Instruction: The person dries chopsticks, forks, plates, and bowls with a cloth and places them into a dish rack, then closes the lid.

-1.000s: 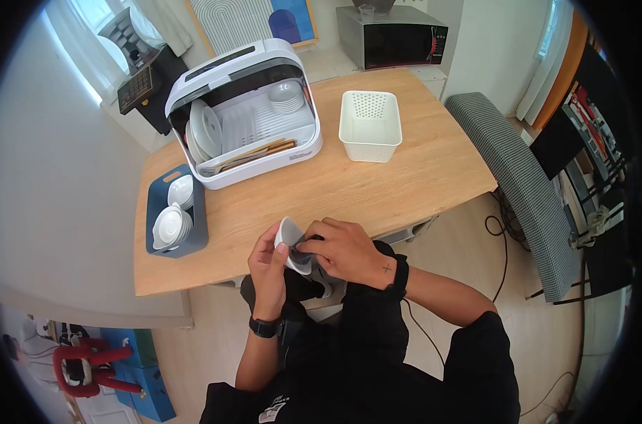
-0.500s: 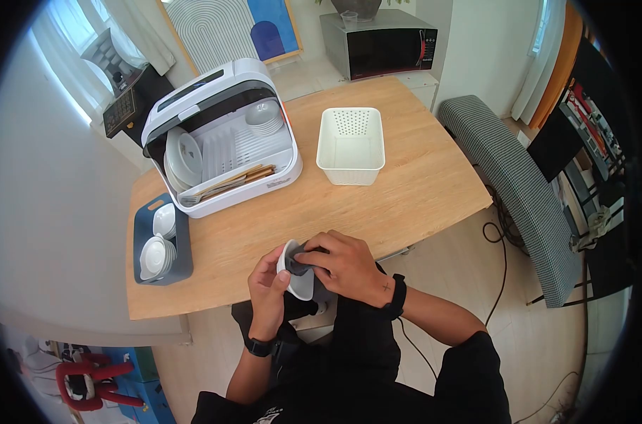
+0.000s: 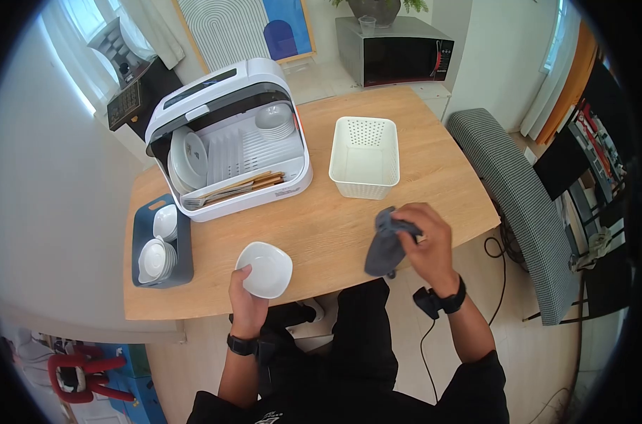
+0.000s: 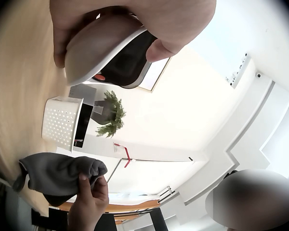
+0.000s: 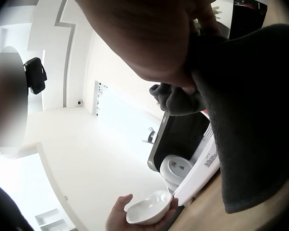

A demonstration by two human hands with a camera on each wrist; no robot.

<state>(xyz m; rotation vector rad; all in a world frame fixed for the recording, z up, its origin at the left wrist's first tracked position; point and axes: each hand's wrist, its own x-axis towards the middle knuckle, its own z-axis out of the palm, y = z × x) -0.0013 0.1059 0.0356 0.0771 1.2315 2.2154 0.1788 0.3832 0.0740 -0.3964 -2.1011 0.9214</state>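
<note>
My left hand (image 3: 247,300) grips a small white bowl (image 3: 268,272) near the table's front edge, thumb over its rim and the hollow facing up. In the left wrist view the fingers wrap round the outside of the bowl (image 4: 94,45). To the right, my right hand (image 3: 432,247) pinches a dark grey cloth (image 3: 386,251) by its bunched upper part. The rest of the cloth (image 5: 250,125) hangs down loosely, apart from the bowl.
A white dish rack (image 3: 254,201) with a raised lid holds plates, stacked bowls and cutlery at the back left. In front of it, a blue-grey bin (image 3: 185,261) contains white bowls. A cream perforated basket (image 3: 364,189) stands behind the cloth. A microwave (image 3: 406,60) sits farther back.
Earlier both hands were together, the right pressing the cloth inside the bowl. Now the cloth is out and off to the right, while the left hand holds the bowl farther left, tipped level over the table.
</note>
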